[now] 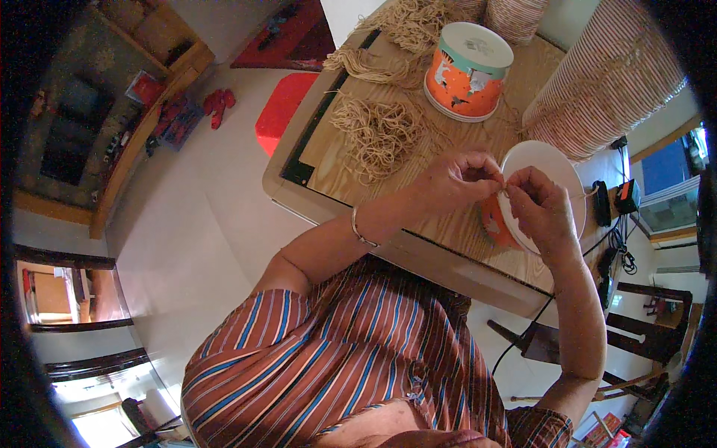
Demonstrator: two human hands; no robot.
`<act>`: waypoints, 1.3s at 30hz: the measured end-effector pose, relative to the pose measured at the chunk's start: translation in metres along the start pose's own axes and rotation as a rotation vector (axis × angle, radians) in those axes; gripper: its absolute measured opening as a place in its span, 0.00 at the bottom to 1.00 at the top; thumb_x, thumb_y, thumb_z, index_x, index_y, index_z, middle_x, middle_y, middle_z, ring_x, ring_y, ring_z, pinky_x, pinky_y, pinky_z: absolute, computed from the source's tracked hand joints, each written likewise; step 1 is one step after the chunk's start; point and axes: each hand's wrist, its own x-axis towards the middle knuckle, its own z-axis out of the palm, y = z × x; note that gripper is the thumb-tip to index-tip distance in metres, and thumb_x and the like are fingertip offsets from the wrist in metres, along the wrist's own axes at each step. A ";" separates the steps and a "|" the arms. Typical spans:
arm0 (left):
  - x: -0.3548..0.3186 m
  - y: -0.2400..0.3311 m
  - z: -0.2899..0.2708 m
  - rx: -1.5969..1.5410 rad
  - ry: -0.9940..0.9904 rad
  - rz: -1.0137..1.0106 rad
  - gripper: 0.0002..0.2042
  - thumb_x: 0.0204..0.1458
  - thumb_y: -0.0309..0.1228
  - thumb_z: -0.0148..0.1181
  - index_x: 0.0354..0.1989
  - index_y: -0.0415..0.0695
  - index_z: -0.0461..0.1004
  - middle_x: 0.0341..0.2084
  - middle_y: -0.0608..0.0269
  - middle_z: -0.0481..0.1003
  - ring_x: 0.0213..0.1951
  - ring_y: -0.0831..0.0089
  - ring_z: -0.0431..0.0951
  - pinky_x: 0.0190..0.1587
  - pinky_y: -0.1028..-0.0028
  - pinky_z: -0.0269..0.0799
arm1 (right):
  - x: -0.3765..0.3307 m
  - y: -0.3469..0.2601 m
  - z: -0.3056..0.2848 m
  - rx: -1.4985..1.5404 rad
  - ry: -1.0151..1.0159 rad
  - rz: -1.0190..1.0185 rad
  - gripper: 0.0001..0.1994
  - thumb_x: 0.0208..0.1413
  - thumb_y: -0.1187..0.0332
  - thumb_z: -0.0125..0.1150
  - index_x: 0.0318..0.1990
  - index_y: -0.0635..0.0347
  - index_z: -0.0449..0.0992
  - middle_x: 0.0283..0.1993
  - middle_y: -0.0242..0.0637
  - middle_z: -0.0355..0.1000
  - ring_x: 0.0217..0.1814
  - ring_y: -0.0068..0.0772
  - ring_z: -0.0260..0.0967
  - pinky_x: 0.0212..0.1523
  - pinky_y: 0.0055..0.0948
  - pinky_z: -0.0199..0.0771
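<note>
tan cord (506,191), a thin length of it, sits at the fingertips, just over the left edge of a white-topped tub (564,163) whose orange side shows below the fingers. the left hand (461,178) has thumb and forefinger pressed together on the cord, and the right hand (539,207) pinches it from the other side, the two sets of fingertips almost meeting; a strand runs out to the right past the right fingers. to the left of the left fingers a loose tangle of twine (379,138) lies on the wood-grained tabletop (441,224), with more twine (418,22) heaped farther off beyond it. past the fingertips, on the far side, stands an orange tub with a teal band (467,78), and to the far right of the fingers leans a tall striped stack (601,86) with strands draped over it. a black device (602,203) lies right of the right fingers.
</note>
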 end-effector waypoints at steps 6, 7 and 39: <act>-0.001 -0.004 -0.001 -0.053 0.009 -0.067 0.07 0.56 0.29 0.57 0.41 0.41 0.73 0.36 0.69 0.74 0.41 0.81 0.72 0.48 0.77 0.69 | -0.003 0.005 0.010 -0.201 0.121 -0.262 0.03 0.57 0.72 0.54 0.37 0.61 0.70 0.28 0.38 0.73 0.28 0.33 0.73 0.28 0.30 0.71; -0.001 -0.003 0.000 -0.080 0.004 -0.077 0.07 0.56 0.29 0.57 0.41 0.41 0.73 0.36 0.69 0.74 0.41 0.80 0.73 0.47 0.77 0.70 | -0.006 0.002 0.012 -0.317 0.205 -0.356 0.03 0.57 0.72 0.54 0.38 0.60 0.70 0.29 0.42 0.73 0.30 0.41 0.75 0.30 0.34 0.73; 0.014 0.004 -0.006 0.276 -0.048 0.012 0.08 0.51 0.29 0.60 0.35 0.38 0.76 0.29 0.65 0.77 0.33 0.80 0.74 0.40 0.76 0.71 | -0.015 -0.005 -0.002 -0.863 0.013 -0.525 0.08 0.53 0.70 0.57 0.37 0.58 0.65 0.32 0.46 0.72 0.32 0.52 0.73 0.29 0.43 0.74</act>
